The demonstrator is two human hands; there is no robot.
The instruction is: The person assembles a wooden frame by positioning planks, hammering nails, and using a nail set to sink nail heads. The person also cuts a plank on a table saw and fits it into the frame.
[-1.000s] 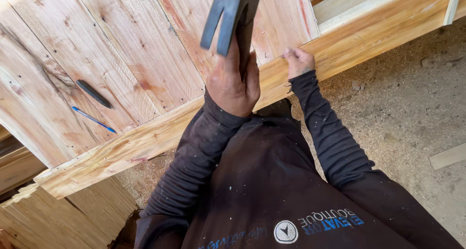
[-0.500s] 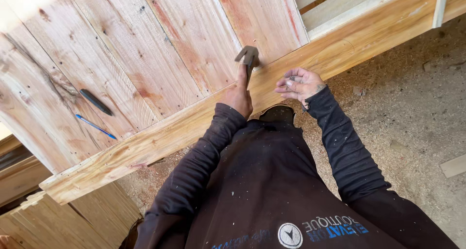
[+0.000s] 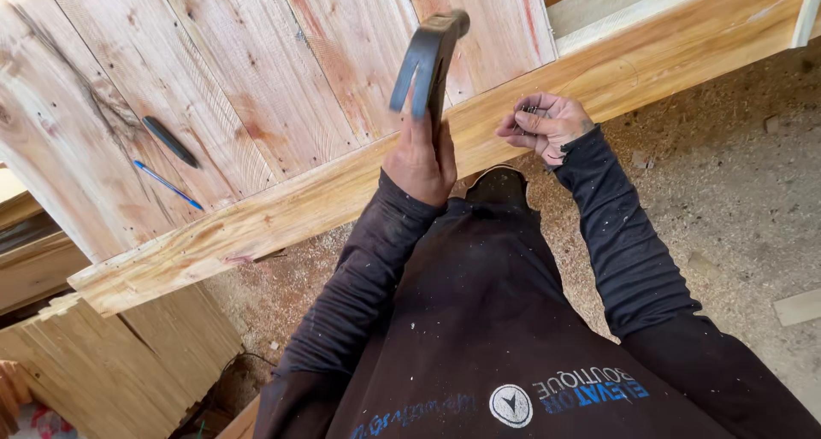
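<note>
Hammer (image 3: 430, 58), clenched in the left hand (image 3: 421, 157), has risen off the beam (image 3: 342, 191) since the last strike, while the right hand (image 3: 547, 124) pinches small nails beside it, indicating another blow.

A woodworking shop or rough carpentry site. Raw planks (image 3: 256, 88) nailed edge to edge fill the top from 10 to 1 o'clock, edged by a thick beam (image 3: 342, 200). Sawdust (image 3: 735, 191) covers the ground at 3 o'clock. A pen (image 3: 168, 184) and marker (image 3: 169, 141) lie at 9 o'clock.
</note>
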